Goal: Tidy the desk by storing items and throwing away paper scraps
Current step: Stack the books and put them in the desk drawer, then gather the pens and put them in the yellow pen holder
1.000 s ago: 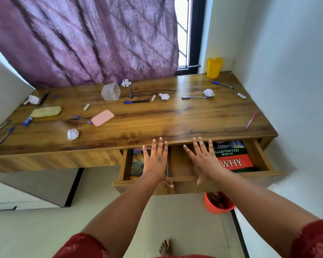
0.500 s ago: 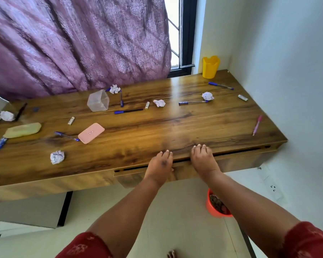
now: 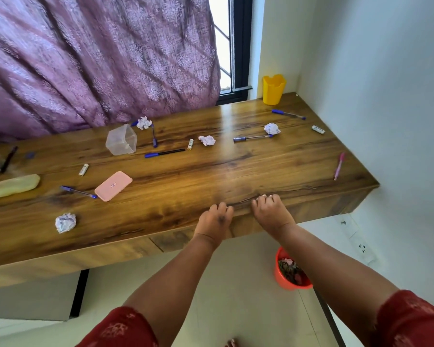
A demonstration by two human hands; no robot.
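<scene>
Pressing against the bench's (image 3: 211, 171) front edge, the left hand (image 3: 214, 222) and right hand (image 3: 271, 214) are seen side by side, fingers held together, curled over the edge, nothing pinched. Crumpled paper scraps (image 3: 65, 222) and pens (image 3: 164, 154) are scattered across the top, drawer front (image 3: 176, 240) flush underneath.

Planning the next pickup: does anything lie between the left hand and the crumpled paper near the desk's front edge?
Nothing visible does. The left hand rests at the desk front edge, and only bare wood separates it from the crumpled paper off to its left. The pink case lies farther back, off that line.
</scene>
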